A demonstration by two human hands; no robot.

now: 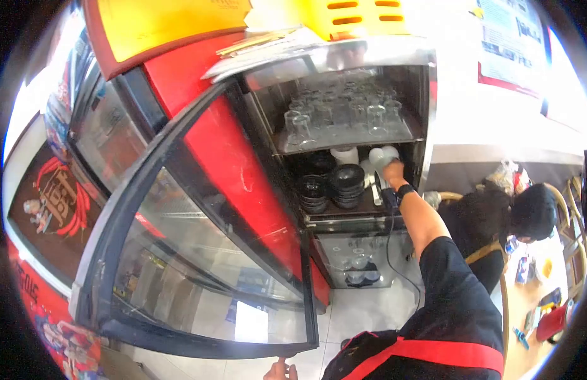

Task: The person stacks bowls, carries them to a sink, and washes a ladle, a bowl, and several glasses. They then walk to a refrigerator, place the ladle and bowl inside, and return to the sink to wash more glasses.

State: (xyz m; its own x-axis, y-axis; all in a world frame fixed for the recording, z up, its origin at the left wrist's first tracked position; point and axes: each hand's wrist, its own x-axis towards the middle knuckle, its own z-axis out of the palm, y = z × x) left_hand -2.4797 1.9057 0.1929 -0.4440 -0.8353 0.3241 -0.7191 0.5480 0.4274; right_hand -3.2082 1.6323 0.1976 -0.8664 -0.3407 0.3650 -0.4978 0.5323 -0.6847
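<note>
My right hand (pixel 393 173) reaches into the steel cabinet (pixel 431 95), its fingers curled beside white rounded pieces of crockery (pixel 377 156) on the middle shelf. What it grips is hidden by the hand. Left of it stand stacks of black bowls (pixel 347 182). Pale long pieces (pixel 374 190) lie just below the hand. At the bottom of the view, only the fingers of my left hand (pixel 282 370) show, slightly apart. One fingertip meets the lower edge of the swung-out glass door (pixel 211 349).
Upturned glasses (pixel 341 113) fill the upper shelf. A dark cord (pixel 389 253) hangs before the lower compartment. Another person (pixel 474 218) sits at the right, by a table (pixel 518 354) with several small items. A yellow crate (pixel 363 19) rests on top of the cabinet.
</note>
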